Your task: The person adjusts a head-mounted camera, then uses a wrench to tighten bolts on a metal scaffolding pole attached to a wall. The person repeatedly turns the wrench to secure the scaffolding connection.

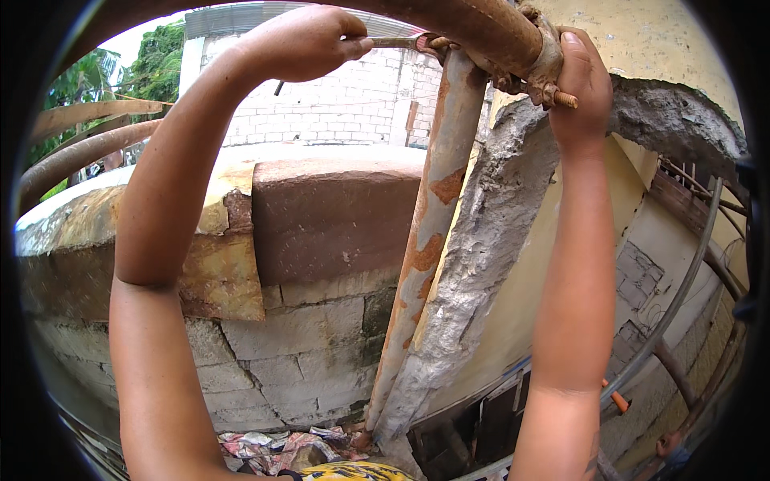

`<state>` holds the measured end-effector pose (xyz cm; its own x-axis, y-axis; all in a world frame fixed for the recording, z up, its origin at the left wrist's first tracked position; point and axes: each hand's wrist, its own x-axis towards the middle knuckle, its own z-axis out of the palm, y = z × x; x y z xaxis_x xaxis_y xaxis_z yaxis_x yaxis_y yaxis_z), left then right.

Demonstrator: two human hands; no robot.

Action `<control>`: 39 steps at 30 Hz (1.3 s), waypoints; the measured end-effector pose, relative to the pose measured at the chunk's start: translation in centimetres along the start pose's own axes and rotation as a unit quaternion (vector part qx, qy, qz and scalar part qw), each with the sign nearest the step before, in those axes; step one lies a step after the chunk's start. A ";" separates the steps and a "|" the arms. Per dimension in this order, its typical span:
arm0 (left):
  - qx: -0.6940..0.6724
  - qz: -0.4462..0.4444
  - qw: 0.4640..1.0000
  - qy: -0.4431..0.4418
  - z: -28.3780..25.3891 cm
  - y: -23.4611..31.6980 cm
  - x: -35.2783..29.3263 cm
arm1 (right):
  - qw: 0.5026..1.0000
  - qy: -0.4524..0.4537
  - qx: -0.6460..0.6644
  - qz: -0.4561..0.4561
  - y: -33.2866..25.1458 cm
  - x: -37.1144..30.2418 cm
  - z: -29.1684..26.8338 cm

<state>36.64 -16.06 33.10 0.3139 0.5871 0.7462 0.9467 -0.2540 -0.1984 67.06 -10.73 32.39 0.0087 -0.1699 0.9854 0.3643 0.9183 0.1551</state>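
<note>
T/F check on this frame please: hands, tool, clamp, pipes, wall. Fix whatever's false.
1. The left hand holds a thin metal tool. True.
2. The right hand hangs free, touching nothing. False: it is against the rusty clamp on the upper pipe; some of its fingers are hidden.
3. A threaded bolt end sticks out of the clamp. True.
4. The upright pipe is evenly coated, with no rust. False: it has several rust-brown patches.
5. The wall in the background is bright blue. False: the background wall is made of whitish blocks.
</note>
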 end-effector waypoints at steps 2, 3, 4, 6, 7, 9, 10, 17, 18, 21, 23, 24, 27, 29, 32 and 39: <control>0.027 -0.011 1.000 -0.008 0.9 -3.1 1.2 | 1.000 0.005 0.001 -0.002 -0.5 0.0 0.4; 0.016 0.024 1.000 -0.001 1.1 -5.6 2.3 | 1.000 0.007 0.005 -0.005 -0.9 0.2 0.8; 0.015 0.025 0.999 -0.025 0.3 -4.8 3.0 | 1.000 0.006 -0.004 -0.006 -0.7 0.2 0.6; 0.027 0.017 0.998 -0.061 -1.4 -1.9 2.9 | 1.000 -0.006 -0.003 0.030 -0.5 0.1 0.1; 0.033 0.015 0.997 -0.072 -2.3 -0.9 2.8 | 0.999 -0.011 -0.001 0.038 -0.5 0.1 0.1; 0.040 0.013 0.996 -0.076 -2.7 0.3 2.5 | 0.999 -0.021 -0.001 0.044 -0.2 0.0 -0.1; 0.046 0.010 0.996 -0.071 -2.6 0.8 2.3 | 0.999 -0.026 -0.002 0.042 0.0 0.0 -0.2; 0.050 0.027 0.994 0.095 1.2 0.7 -0.6 | 1.000 0.008 -0.011 -0.003 -0.1 0.0 0.5; 0.034 0.035 0.991 0.125 1.9 0.6 -0.8 | 1.000 -0.003 0.012 -0.002 0.0 0.2 0.4; -0.038 0.000 0.990 0.135 4.2 0.6 -1.2 | 0.999 -0.012 0.028 -0.009 0.0 0.2 0.3; -0.030 -0.004 0.987 0.156 4.7 0.8 -1.4 | 0.999 -0.013 0.027 -0.015 0.2 0.2 0.2; -0.028 -0.003 0.987 0.156 4.6 0.8 -1.4 | 0.999 -0.015 0.029 -0.017 0.3 0.3 0.2; -0.055 0.032 0.991 0.116 4.1 -0.5 -0.6 | 0.999 -0.020 0.021 -0.022 0.3 0.4 0.2; -0.084 0.072 0.992 0.066 3.4 -1.5 -0.3 | 0.999 -0.028 0.023 -0.013 0.4 0.5 -0.3; -0.169 -0.063 0.974 -0.136 0.5 -0.9 -1.3 | 0.999 -0.040 0.033 0.014 0.3 0.1 -0.1; -0.262 -0.100 0.958 -0.053 3.5 0.2 -2.4 | 0.999 -0.021 0.020 0.035 -1.2 -0.4 0.3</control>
<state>36.35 -14.86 29.01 0.1614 0.7329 0.6609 0.8312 -0.4619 0.3093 66.33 -11.66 31.79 -0.0060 -0.0915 0.9958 0.3266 0.9410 0.0885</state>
